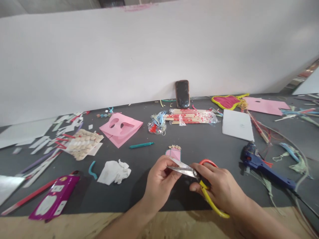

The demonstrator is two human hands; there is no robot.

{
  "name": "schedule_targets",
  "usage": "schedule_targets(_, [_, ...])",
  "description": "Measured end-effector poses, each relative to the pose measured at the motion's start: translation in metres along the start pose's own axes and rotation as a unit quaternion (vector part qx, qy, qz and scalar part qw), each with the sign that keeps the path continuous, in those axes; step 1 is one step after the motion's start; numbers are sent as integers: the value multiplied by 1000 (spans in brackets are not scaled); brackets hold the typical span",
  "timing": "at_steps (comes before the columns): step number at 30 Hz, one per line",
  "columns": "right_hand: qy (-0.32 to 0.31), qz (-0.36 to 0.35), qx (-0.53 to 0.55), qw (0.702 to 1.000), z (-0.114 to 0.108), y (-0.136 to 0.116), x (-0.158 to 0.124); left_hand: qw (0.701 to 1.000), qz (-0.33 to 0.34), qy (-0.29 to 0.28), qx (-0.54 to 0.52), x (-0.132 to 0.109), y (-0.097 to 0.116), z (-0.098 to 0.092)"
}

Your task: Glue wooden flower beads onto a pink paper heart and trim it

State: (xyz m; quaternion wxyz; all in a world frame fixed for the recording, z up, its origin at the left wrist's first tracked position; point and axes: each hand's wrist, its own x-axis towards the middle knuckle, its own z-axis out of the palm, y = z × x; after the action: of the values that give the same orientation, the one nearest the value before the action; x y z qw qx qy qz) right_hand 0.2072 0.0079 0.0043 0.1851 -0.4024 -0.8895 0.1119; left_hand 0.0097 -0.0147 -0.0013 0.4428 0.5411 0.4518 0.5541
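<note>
Closed pinch by left hand point(160, 179) on blades of steel scissors point(183, 169), closed grip by right hand point(219, 186) on yellow and red handles; pink paper cutout point(173, 154) just far of blades; blue hot glue gun point(261, 167) to right

A dark grey surface point(199, 132) carries a pink paper cutout with eye holes point(121, 129), a crumpled white tissue point(114, 172), a slim teal pen point(141, 145), a blue plastic glue gun point(264, 169), and a bundle of red-printed wooden sticks in clear plastic point(190, 116).
</note>
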Motion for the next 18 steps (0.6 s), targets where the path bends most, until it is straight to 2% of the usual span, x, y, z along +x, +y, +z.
schedule_targets(4, [-8,-2,-8,1000,-1,1,1,999,38,7,-9,0,-3,-1])
schedule_targets(11, [-19,8,0,1000,-2,0,2,1000,4,-19,-20,-2,-4,-2])
schedule_targets(18, [-31,10,26,999,0,1,1,999,3,-20,-47,-1,-8,-2])
